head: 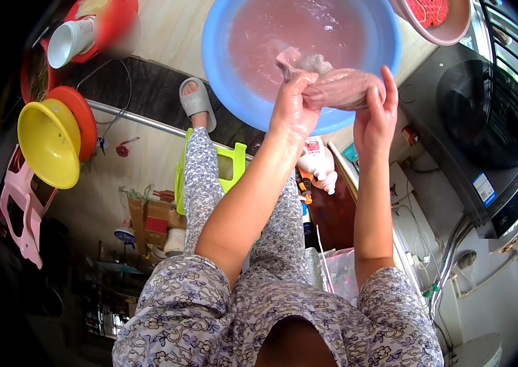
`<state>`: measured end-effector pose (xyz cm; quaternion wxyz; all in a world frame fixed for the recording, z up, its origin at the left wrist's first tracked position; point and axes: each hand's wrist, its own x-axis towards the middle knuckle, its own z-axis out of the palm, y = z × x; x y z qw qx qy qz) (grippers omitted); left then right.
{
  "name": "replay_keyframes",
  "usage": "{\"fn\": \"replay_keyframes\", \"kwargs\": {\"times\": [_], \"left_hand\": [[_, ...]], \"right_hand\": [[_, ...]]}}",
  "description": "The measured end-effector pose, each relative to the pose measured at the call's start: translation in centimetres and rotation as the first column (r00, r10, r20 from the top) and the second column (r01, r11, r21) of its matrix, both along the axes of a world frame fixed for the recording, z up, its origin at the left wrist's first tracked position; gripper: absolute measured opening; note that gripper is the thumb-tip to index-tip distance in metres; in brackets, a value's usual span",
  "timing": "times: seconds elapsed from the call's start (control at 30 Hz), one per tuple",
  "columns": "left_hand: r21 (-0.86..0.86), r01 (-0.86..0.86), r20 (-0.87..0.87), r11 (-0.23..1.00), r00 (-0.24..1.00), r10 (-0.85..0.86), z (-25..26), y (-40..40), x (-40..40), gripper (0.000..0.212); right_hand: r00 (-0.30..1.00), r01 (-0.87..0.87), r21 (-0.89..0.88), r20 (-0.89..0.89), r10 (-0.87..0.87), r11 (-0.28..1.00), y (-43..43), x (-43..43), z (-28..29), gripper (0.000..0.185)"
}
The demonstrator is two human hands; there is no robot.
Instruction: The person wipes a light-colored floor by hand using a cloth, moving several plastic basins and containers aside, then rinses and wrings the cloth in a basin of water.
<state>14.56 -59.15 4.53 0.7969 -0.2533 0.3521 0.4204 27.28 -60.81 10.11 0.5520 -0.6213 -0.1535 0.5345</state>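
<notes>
A limp, wet, pinkish item (344, 89) with fine wrinkles and a greyish lump at its far side is stretched between my hands. Whether it is cloth or raw meat I cannot tell. My left hand (293, 103) grips its left end, thumb on top. My right hand (377, 112) holds the right end between thumb and fingers, with one finger pointing up. Both hands are wet and above the near rim of a large blue plastic basin (222, 87). Cloudy pink water (259, 41) fills the basin.
A green plastic stool (239, 160) stands by my leg, near white pump bottles (318, 160). On the right is a black gas stove (461, 151), below a pink basin (458, 34). Leftward are a yellow basin (48, 142), a pink stool (23, 206) and a white cup (62, 46).
</notes>
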Motion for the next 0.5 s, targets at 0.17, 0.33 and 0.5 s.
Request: {"fn": "replay_keyframes", "kwargs": {"times": [0.17, 0.33, 0.5], "left_hand": [[0.118, 0.137, -0.144, 0.983, 0.982, -0.12, 2.2, -0.3, 0.5, 0.02], [0.242, 0.483, -0.107, 0.841, 0.875, -0.472, 1.1, 0.4, -2.1, 0.032], [0.228, 0.642, -0.343, 0.732, 0.757, -0.557, 1.0, 0.7, -1.0, 0.038]], "right_hand": [[0.991, 0.071, 0.013, -0.111, -0.07, 0.997, 2.6, 0.3, -4.8, 0.041], [0.981, -0.139, -0.043, 0.13, 0.144, 0.989, 3.5, 0.5, -6.4, 0.029], [0.887, -0.274, -0.099, 0.359, 0.291, 0.957, 4.2, -1.9, -5.4, 0.035]]}}
